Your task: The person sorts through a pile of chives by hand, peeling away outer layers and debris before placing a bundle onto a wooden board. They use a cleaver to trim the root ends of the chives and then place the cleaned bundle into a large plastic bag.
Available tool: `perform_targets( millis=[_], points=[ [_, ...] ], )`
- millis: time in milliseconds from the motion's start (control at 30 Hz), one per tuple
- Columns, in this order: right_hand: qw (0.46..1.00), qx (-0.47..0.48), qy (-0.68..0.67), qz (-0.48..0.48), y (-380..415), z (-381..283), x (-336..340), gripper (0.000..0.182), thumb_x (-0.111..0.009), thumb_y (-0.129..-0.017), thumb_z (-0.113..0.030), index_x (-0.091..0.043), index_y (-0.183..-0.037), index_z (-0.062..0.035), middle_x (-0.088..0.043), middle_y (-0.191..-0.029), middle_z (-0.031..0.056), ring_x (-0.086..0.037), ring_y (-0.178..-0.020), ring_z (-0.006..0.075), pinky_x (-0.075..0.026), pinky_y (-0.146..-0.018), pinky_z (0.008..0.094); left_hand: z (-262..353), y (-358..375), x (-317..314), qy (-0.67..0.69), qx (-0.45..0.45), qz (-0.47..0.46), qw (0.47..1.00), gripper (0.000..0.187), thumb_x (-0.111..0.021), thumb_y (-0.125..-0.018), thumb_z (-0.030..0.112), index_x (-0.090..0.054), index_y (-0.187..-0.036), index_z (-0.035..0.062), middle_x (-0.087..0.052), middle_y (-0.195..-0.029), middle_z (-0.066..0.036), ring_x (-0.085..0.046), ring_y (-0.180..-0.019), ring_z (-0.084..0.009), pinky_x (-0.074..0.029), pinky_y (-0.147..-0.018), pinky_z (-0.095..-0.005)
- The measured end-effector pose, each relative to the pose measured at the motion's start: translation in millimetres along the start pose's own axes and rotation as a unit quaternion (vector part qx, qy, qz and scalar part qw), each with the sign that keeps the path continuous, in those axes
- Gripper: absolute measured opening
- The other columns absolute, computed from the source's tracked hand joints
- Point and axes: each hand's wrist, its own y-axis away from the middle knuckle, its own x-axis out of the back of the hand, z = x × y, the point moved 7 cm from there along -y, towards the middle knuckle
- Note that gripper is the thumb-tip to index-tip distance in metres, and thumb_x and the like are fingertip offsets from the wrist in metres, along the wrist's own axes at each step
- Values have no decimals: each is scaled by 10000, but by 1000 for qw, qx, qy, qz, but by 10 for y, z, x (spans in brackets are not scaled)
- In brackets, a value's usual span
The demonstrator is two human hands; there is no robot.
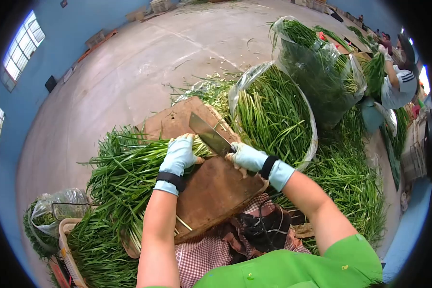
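My gloved left hand (180, 154) is closed over a bundle of long green garlic chives (129, 161), near its pale stem ends. The bundle lies across a brown wooden board (211, 189), its leaves spilling off the left side. In my right hand (245, 157), also gloved, is the handle of a cleaver (210, 133). Its broad blade points up and left, right at the stem ends beside my left hand. Cut pale stem pieces (218, 98) are heaped just beyond the board.
A clear plastic bag (314, 139) full of chives stands right of the board, with a taller filled bag (317, 72) behind. Loose chives (345, 177) cover the floor at right. A crate (65, 240) holds more at lower left. Another person (398, 86) handles chives at far right.
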Motion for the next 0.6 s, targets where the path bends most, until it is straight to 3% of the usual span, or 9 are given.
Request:
perform_targets(
  millis=[133,200,300,333,400,467,500,533,600],
  points=[
    [941,60,293,157,-329,-429,586,230,-453,-808,-143,-509,-983,-4,-612,-822,200,-599,-782,340,-482,-686,395,-12,0,-14,-16,7,14,1000,838,-764,-527,402,-424,-1213,61,-466,-1230,-126,-403,-1176,-257,-265,-1003,-421],
    [907,141,310,248,-518,-717,783,184,-491,-823,-212,-521,-901,-49,-591,-775,222,-578,-716,387,-467,-632,433,-48,-18,-53,-10,27,-20,999,910,-766,-528,424,-374,-1262,57,-405,-1292,-147,-338,-1233,-257,-214,-1031,-434],
    [906,114,341,222,-482,-784,623,234,-522,-815,-254,-507,-931,-52,-608,-817,203,-585,-774,376,-463,-674,443,127,108,88,-46,-40,39,997,1086,-767,-486,482,-254,-1334,39,-287,-1362,-195,-208,-1296,-320,-120,-1059,-459],
    [909,84,352,208,-423,-725,543,257,-528,-816,-267,-498,-949,-49,-611,-821,194,-586,-777,374,-463,-681,445,267,213,211,-38,-62,71,995,1029,-764,-532,424,-250,-1334,34,-263,-1374,-190,-194,-1301,-315,-117,-1066,-429],
    [913,79,351,192,-314,-499,367,351,-544,-809,-282,-444,-1031,-29,-598,-851,213,-585,-769,377,-465,-685,447,659,549,585,18,-148,160,976,840,-746,-606,332,-357,-1281,17,-362,-1314,-201,-303,-1247,-335,-227,-1035,-406],
    [901,136,324,252,-131,-298,216,400,-558,-794,-265,-416,-1082,-27,-579,-882,243,-580,-770,383,-465,-678,449,733,876,480,151,-78,99,980,594,-712,-686,250,-485,-1176,3,-516,-1181,-164,-491,-1089,-317,-379,-933,-353],
    [904,129,330,239,-14,-250,136,420,-562,-788,-259,-404,-1100,-25,-572,-888,250,-577,-774,384,-464,-675,451,717,1013,324,286,3,-1,958,501,-682,-729,252,-519,-1127,-5,-558,-1112,-148,-541,-1003,-291,-418,-877,-336],
    [906,123,337,226,121,-228,68,441,-566,-782,-253,-392,-1117,-23,-566,-894,256,-573,-778,386,-464,-672,453,735,1193,124,413,83,-98,902,418,-652,-771,253,-554,-1078,-13,-600,-1042,-132,-591,-917,-265,-458,-821,-320],
    [899,108,375,202,319,-127,-43,448,-574,-777,-260,-405,-1119,-25,-574,-857,235,-578,-780,378,-468,-662,448,667,1499,-506,694,198,-114,683,388,-576,-839,278,-544,-1083,-21,-599,-1032,-130,-598,-903,-223,-459,-813,-296]
  ],
)
